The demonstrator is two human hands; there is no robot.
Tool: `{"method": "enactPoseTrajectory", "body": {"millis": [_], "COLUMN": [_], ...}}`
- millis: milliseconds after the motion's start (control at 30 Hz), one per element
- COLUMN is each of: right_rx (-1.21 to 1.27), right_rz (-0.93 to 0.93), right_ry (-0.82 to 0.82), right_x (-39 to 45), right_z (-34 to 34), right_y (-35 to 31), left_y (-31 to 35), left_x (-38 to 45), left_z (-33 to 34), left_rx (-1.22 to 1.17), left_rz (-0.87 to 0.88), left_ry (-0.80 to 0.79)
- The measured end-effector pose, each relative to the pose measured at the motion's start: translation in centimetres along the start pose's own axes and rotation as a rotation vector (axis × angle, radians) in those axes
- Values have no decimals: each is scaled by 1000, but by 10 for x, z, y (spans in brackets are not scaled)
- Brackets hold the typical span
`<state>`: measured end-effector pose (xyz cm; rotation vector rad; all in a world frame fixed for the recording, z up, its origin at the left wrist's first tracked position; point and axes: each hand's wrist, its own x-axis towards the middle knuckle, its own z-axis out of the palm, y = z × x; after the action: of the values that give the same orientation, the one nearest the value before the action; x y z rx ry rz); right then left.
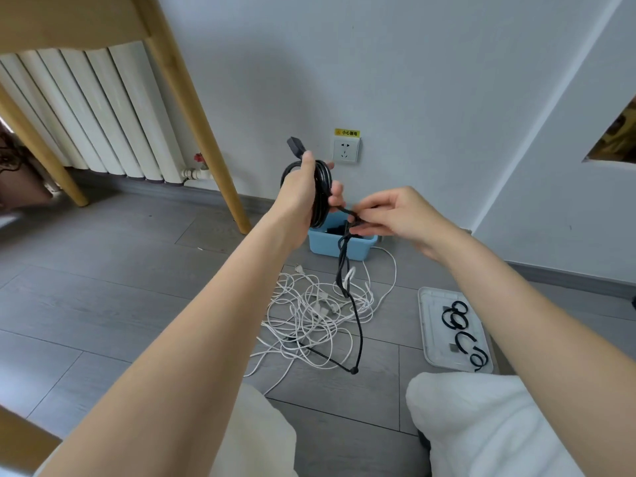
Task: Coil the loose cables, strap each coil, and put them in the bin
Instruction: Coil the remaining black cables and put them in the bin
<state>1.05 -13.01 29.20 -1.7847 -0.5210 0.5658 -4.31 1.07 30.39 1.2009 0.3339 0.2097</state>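
1. A black rubber-sheathed power cable (320, 187), partly coiled, is gripped by the left hand (303, 191); its springy tail is pinched by the right hand (392, 215).
2. Below the grip, one small blue plastic bin (339, 246) and a tangle of thin white cables (316, 315) lie on the floor.
3. Rightward, roughly four black straps (461, 325) are counted on one white tray (428, 339).

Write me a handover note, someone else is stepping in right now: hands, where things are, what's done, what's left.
Left hand grips the part-wound black cable coil. Right hand pinches its loose tail, which hangs to the floor.
Blue bin by the wall already holds something dark.
White cables lie tangled on the floor; straps sit on the white tray.
Left: finish winding, strap, bin; then the white cables.
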Motion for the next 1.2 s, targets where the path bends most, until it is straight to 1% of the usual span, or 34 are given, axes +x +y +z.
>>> {"method": "enactPoseTrajectory", "body": {"millis": [33,100,167,267,433,500,567,600,633,667,700,767,800,833,867,900,1000,1033,1133,1200], "right_rx": [27,-4,-17,6,-51,-33,-18,-44,-87,-133,-178,-329,-430,-527,-611,-676,-838,-838,-777,-767], "right_rz": [12,34,51,55,16,14,-15,-35,-54,-67,-66,-3,38,56,43,9,-146,-191,-263,-313], "right_ry": [10,41,122,366,738,850,903,888,825,704,522,68,-113,-218,-253,-235,-41,0,23,119], "right_x": [-1,-3,-2,7,21,22,23,24,25,24,22,14,10,8,7,7,7,7,4,2], "right_z": [-3,-11,-18,-29,-38,-46,-52,-51,-49,-44,-37,-17,-7,0,6,8,10,11,18,17], "right_y": [0,-1,-1,1,4,5,4,1,-1,-3,-4,-4,-3,-2,-2,-3,-14,-16,-19,-20], "left_y": [0,0,-1,-2,0,2,4,5,5,6,7,6,4,2,0,-2,-2,0,3,3], "left_x": [0,1,2,2,5,8,9,10,11,11,11,10,8,7,5,4,2,2,2,2], "left_z": [-3,-11,-18,-20,-22,-30,-37,-40,-42,-43,-44,-42,-39,-35,-29,-24,-10,-7,-1,-1], "left_rx": [9,51,104,144,133,82,19,-10,-36,-68,-109,-208,-250,-280,-302,-323,-413,-450,-517,-537], "left_rz": [2,10,8,-12,-17,-24,-31,-33,-36,-44,-58,-95,-116,-138,-157,-174,-204,-203,-171,-135], "left_ry": [-14,-3,44,83,138,201,257,272,276,271,256,199,162,125,89,54,-40,-72,-141,-144]}}
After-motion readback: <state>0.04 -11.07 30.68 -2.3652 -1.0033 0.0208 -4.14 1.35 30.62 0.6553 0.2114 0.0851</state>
